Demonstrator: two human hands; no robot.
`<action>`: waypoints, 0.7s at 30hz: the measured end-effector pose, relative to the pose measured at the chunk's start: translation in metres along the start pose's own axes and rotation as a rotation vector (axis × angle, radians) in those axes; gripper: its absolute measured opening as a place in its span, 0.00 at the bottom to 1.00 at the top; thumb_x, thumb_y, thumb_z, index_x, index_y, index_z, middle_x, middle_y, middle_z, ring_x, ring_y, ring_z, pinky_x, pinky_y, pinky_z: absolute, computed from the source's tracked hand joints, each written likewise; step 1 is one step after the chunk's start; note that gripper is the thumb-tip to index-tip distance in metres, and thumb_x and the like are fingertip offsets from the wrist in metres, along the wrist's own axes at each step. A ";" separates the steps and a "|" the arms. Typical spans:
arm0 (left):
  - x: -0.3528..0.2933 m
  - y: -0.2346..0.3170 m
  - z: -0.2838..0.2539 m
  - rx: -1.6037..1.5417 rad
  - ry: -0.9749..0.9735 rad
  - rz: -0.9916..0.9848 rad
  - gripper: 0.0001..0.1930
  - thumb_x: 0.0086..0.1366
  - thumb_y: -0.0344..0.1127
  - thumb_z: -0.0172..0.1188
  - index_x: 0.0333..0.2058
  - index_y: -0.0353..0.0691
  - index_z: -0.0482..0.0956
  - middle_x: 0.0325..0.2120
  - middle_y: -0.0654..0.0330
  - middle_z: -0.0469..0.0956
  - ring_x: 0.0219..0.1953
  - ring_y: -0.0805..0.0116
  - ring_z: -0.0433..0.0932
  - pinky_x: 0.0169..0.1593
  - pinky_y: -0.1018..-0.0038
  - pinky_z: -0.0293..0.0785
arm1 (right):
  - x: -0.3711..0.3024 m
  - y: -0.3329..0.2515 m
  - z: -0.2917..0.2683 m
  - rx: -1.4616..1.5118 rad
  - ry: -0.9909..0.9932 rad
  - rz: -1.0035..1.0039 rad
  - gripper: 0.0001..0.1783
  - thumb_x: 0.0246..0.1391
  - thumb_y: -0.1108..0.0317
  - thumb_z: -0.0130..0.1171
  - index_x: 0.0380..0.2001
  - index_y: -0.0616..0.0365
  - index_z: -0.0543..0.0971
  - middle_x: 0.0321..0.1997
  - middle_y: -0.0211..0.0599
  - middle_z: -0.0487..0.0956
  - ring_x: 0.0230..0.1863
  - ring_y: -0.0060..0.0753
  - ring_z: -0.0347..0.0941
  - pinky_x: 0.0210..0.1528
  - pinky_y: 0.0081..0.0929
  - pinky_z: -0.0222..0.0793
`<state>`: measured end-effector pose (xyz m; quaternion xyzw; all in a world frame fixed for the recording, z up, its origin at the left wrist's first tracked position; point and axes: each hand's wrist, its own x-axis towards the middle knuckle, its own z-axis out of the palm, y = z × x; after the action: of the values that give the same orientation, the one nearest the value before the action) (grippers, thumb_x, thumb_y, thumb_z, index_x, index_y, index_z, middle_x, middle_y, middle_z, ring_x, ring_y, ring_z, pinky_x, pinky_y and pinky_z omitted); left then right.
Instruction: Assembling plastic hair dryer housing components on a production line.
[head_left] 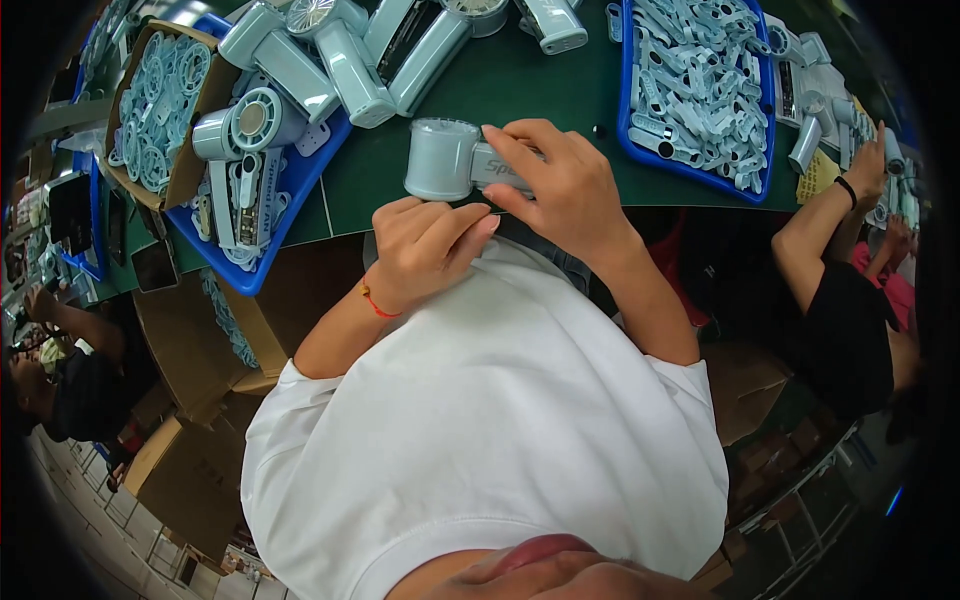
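A glossy, pale blue plastic fan body with a drum-shaped head (438, 165) lies on its side at the near edge of the green bench (570, 100), straight in front of the person, with its handle pointing right. To work it well, I would keep the drum braced from the near left so that it cannot roll, guide the handle with light, even pressure on both long sides, and keep fingertips off the glossy faces where they could leave smudges. A calm, square hold should suit the smooth plastic better than a hard squeeze.

The right hand (555, 185) spans the handle close to the drum: its index finger reaches over the far side and its thumb lies along the near side, so the gap is about as wide as the handle between them. The left hand (430, 240) is curled, knuckles up, at the drum's near edge; its fingertips are hidden, so I cannot tell how firmly they hold, or whether they go underneath. Well to the right stands a blue plastic tray (625, 100) heaped with small pale blue parts.
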<state>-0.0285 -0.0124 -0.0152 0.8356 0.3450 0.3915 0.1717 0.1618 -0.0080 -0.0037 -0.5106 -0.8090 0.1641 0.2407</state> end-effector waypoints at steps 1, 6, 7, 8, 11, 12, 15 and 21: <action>0.000 0.002 0.000 -0.002 0.001 -0.004 0.05 0.48 0.32 0.67 0.24 0.42 0.80 0.11 0.69 0.68 0.15 0.72 0.68 0.20 0.77 0.62 | -0.003 0.002 0.005 0.000 -0.005 0.000 0.31 0.39 0.60 0.67 0.50 0.55 0.74 0.44 0.38 0.73 0.39 0.39 0.72 0.42 0.27 0.68; 0.035 -0.003 0.006 0.419 -0.104 0.074 0.25 0.46 0.44 0.66 0.45 0.47 0.77 0.45 0.67 0.72 0.52 0.59 0.65 0.54 0.60 0.58 | -0.011 0.007 0.008 -0.172 0.171 -0.025 0.30 0.41 0.61 0.64 0.51 0.55 0.73 0.47 0.35 0.73 0.47 0.39 0.69 0.49 0.34 0.62; 0.038 -0.007 0.005 0.371 -0.229 0.066 0.28 0.44 0.44 0.68 0.48 0.47 0.74 0.45 0.68 0.72 0.56 0.60 0.62 0.55 0.58 0.58 | -0.015 0.004 0.007 -0.149 0.125 0.054 0.31 0.42 0.62 0.63 0.53 0.55 0.71 0.50 0.36 0.73 0.50 0.41 0.67 0.51 0.35 0.60; 0.038 -0.013 0.006 0.366 -0.229 0.066 0.28 0.44 0.44 0.68 0.48 0.47 0.74 0.45 0.68 0.72 0.56 0.60 0.62 0.55 0.58 0.58 | -0.019 0.005 0.008 -0.152 0.123 0.058 0.31 0.42 0.62 0.63 0.53 0.55 0.71 0.50 0.36 0.73 0.50 0.41 0.67 0.51 0.35 0.60; 0.038 -0.020 0.008 0.392 -0.284 0.155 0.28 0.42 0.42 0.69 0.45 0.47 0.76 0.44 0.69 0.72 0.55 0.61 0.63 0.54 0.57 0.59 | -0.027 0.007 0.016 -0.069 0.130 0.104 0.31 0.41 0.65 0.64 0.53 0.56 0.71 0.51 0.38 0.72 0.51 0.42 0.67 0.51 0.36 0.61; 0.040 -0.018 0.008 0.377 -0.287 0.109 0.27 0.41 0.41 0.70 0.44 0.47 0.76 0.44 0.70 0.72 0.53 0.61 0.64 0.54 0.56 0.59 | -0.024 0.005 0.019 -0.025 0.182 0.124 0.31 0.41 0.67 0.64 0.52 0.57 0.71 0.51 0.38 0.72 0.50 0.42 0.67 0.51 0.36 0.61; 0.043 -0.015 0.011 0.378 -0.262 0.073 0.26 0.40 0.39 0.70 0.42 0.46 0.76 0.42 0.70 0.72 0.50 0.61 0.65 0.54 0.57 0.60 | -0.022 0.004 0.024 0.000 0.240 0.146 0.30 0.40 0.68 0.64 0.52 0.58 0.72 0.50 0.38 0.73 0.49 0.43 0.68 0.50 0.36 0.61; 0.042 -0.022 0.016 0.347 -0.185 0.158 0.25 0.39 0.37 0.69 0.40 0.44 0.76 0.40 0.68 0.73 0.49 0.60 0.66 0.53 0.58 0.60 | -0.026 0.017 0.034 -0.024 0.316 0.045 0.28 0.41 0.68 0.63 0.50 0.59 0.72 0.50 0.38 0.73 0.48 0.43 0.68 0.49 0.36 0.62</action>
<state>-0.0061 0.0324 -0.0150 0.9095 0.3236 0.2599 0.0249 0.1648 -0.0247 -0.0460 -0.5508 -0.7513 0.0775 0.3553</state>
